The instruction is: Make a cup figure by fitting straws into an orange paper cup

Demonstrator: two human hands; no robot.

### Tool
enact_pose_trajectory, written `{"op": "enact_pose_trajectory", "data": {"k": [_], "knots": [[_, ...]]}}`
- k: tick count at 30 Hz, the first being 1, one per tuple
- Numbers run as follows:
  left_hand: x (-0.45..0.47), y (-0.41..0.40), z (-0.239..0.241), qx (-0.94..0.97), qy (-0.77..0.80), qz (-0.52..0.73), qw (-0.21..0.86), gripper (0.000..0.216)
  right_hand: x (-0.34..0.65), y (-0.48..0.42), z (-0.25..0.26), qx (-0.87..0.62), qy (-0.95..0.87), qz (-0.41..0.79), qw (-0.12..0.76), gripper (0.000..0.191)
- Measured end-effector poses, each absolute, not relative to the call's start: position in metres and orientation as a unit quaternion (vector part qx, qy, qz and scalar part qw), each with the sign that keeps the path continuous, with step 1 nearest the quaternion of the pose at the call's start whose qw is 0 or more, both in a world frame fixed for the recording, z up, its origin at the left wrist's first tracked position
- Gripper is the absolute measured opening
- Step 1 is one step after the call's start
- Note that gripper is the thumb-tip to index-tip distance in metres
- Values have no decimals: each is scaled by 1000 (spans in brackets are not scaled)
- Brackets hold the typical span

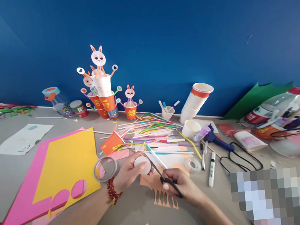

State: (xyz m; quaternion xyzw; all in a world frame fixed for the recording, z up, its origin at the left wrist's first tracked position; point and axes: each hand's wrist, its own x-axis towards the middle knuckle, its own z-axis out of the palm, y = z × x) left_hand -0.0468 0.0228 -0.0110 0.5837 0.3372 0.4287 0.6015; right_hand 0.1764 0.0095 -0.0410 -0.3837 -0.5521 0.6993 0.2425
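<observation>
My left hand [127,174], with a red bead bracelet at the wrist, is closed round a small white paper disc [142,165]. My right hand [178,185] grips black-handled scissors [169,182], and the blades point up-left to the disc's edge. A pen with a teal tip [156,156] also runs through the right hand's fingers. Under both hands lies a peach paper sheet [162,195] with leaf-shaped holes cut out of it.
Yellow [67,161] and pink card sheets lie at left, a tape ring [104,168] beside them. Behind are a pile of coloured straws [148,130], stacked paper cups [195,103], bunny cup figures [102,92], a blue glue gun [217,140] and markers [212,168].
</observation>
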Motion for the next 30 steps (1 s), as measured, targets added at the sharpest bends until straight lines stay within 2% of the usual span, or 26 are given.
{"op": "enact_pose_trajectory", "data": {"k": [18,23,27,30], "knots": [[-47,23,-14,563,323,438,622,23,178,12,-37,-385,-607,649,251,54],[-46,25,-13,557,315,440,630,24,181,16,-38,-455,-628,572,265,49],[-42,25,-21,522,340,434,651,30,187,23,-41,-512,-666,441,316,39],[-39,26,-30,484,356,427,676,35,189,29,-39,-551,-686,355,317,33]]}}
